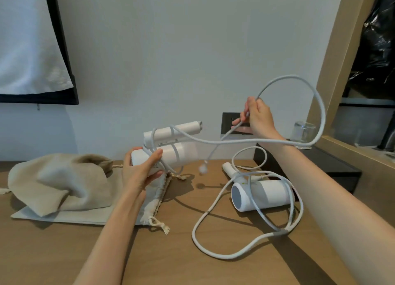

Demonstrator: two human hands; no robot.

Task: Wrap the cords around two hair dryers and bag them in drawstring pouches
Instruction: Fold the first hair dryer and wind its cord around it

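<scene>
First hair dryer (183,154): white, handle folded, held aloft and level; wound cord (286,77) makes a few turns round it, remainder looping free. Second hair dryer (263,196): white, lying on its side, loose cord (193,234) sprawled around it. Beige crumpled pouch (53,178) lies on flat pouch (85,217)

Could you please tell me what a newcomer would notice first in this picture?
The white cord looping high at right, pinched by the right hand, strikes first. It runs to a dryer that the left hand grips mid-frame, with a few turns wrapped on. A second dryer lies on the table at right amid its loose cord; beige pouches lie at left.
</scene>
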